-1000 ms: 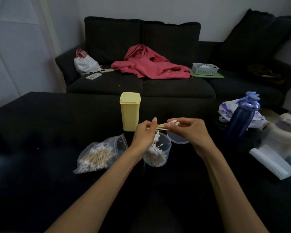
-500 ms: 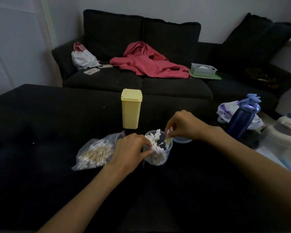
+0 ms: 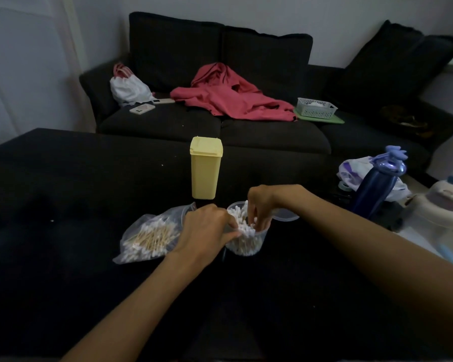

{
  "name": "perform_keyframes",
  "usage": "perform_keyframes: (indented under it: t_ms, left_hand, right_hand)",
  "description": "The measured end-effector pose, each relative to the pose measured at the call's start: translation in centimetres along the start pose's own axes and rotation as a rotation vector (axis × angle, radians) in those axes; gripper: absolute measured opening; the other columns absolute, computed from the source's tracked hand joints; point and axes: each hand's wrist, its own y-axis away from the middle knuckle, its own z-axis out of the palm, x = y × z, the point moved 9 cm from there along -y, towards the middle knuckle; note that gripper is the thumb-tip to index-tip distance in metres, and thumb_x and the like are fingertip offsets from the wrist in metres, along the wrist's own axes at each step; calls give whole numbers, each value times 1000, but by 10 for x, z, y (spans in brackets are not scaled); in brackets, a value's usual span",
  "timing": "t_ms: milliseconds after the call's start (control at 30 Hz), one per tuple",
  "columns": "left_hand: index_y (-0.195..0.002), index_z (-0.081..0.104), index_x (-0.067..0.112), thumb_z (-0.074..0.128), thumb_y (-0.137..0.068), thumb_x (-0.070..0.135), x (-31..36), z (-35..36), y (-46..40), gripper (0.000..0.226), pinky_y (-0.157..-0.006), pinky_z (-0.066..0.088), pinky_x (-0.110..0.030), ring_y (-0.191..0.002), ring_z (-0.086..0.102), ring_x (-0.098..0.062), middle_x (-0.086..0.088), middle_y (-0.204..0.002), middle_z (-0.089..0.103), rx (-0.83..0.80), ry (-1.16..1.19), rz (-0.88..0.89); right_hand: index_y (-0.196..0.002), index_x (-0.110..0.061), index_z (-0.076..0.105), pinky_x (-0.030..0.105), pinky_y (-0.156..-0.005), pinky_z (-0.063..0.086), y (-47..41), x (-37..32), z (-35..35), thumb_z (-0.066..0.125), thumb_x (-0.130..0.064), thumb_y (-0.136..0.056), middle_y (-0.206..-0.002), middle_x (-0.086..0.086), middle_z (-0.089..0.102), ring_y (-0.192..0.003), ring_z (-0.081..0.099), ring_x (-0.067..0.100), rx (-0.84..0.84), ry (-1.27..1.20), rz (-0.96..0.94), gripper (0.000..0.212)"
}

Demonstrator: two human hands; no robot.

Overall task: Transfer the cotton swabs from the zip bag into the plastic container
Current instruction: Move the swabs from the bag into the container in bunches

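Note:
A clear plastic container (image 3: 247,246) packed with upright cotton swabs (image 3: 242,218) stands on the black table. My left hand (image 3: 207,229) holds the container's left rim between thumb and fingers. My right hand (image 3: 262,204) comes from above, its fingertips down inside the container and pinching swabs there. The zip bag (image 3: 149,237) lies open to the left of the container, touching my left hand, with several wooden-stemmed swabs inside. The container's clear lid (image 3: 286,216) lies just behind and to the right, partly under my right wrist.
A yellow lidded box (image 3: 205,169) stands right behind the container. A dark blue bottle (image 3: 377,188), a plastic bag (image 3: 351,169) and a cream plush-like object (image 3: 445,205) crowd the table's right edge. A dark sofa (image 3: 220,134) with a red garment (image 3: 228,99) lies beyond.
My right hand carried a bundle of swabs down from above the container into it. My left hand let go of that bundle and dropped to the container's rim.

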Motion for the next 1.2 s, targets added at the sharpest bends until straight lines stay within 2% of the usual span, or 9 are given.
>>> perform_keyframes:
  t_ms: [100, 167, 300, 433, 567, 633, 733, 1000, 1200]
  left_hand:
    - [-101, 68, 35, 60, -87, 49, 0, 0, 0, 22, -76, 35, -19, -103, 54, -3, 13, -105, 66, 0, 9, 11]
    - [-102, 67, 34, 60, -87, 48, 0, 1, 1, 22, -79, 36, -21, -103, 53, -2, 14, -107, 66, 3, 22, 16]
    - [-105, 67, 34, 61, -86, 48, -2, 3, 3, 24, -81, 43, -23, -103, 54, -2, 14, -108, 66, 13, 26, 13]
    - [-106, 67, 33, 62, -85, 47, -1, 5, 1, 25, -83, 47, -26, -102, 54, -3, 14, -109, 66, 16, 24, 16]
    - [-107, 66, 33, 63, -85, 48, 0, 7, -1, 27, -84, 46, -25, -104, 54, -3, 15, -110, 66, 18, 34, 12]
    - [-108, 66, 33, 62, -85, 49, 0, 7, 0, 28, -83, 44, -23, -105, 54, -2, 15, -111, 65, 22, 33, 12]
    - [-108, 65, 33, 62, -85, 48, 0, 7, 0, 28, -84, 45, -23, -105, 54, -2, 16, -111, 65, 20, 42, 15]
    - [-103, 68, 32, 63, -87, 42, 1, 2, 4, 20, -82, 47, -24, -101, 56, -1, 17, -108, 66, 71, 53, 24]
    - [-102, 69, 31, 63, -87, 39, 2, 1, 1, 18, -82, 49, -26, -99, 57, -2, 16, -106, 67, 59, 50, 35]
  right_hand:
    - [-103, -19, 66, 28, -92, 48, -6, 6, 6, 69, -21, -82, -106, 1, 63, -98, 60, 13, -109, -11, 53, 21]
    - [-111, -13, 65, 27, -93, 50, -4, 9, 11, 68, -16, -82, -109, 4, 65, -98, 63, 13, -193, -123, 90, 28]
    - [-112, -1, 63, 24, -85, 55, 7, 10, 13, 64, -5, -85, -111, 11, 67, -97, 67, 15, -292, -390, 93, 27]
    - [-115, 0, 60, 24, -87, 54, 14, 11, 17, 51, -14, -96, -108, 10, 67, -101, 63, 17, -380, -554, 82, 26]
    - [-112, 1, 62, 22, -83, 55, 8, 17, 18, 56, -12, -93, -114, 14, 67, -99, 66, 17, -307, -542, 86, 24]
    - [-108, -1, 65, 21, -83, 55, 6, 19, 17, 62, -12, -89, -111, 12, 69, -96, 67, 15, -258, -520, 71, 22]
    - [-108, -3, 65, 17, -72, 55, 5, 22, 16, 65, -12, -86, -105, 8, 70, -89, 68, 12, -219, -544, 66, 23]
    - [-106, -11, 68, 12, -66, 52, 26, 25, 7, 64, 0, -84, -101, 0, 70, -92, 67, 8, -208, -526, -30, 25]
    - [-94, -14, 68, 14, -68, 51, 18, 29, 15, 67, -7, -83, -97, -4, 68, -91, 65, 7, -114, -545, -50, 14]
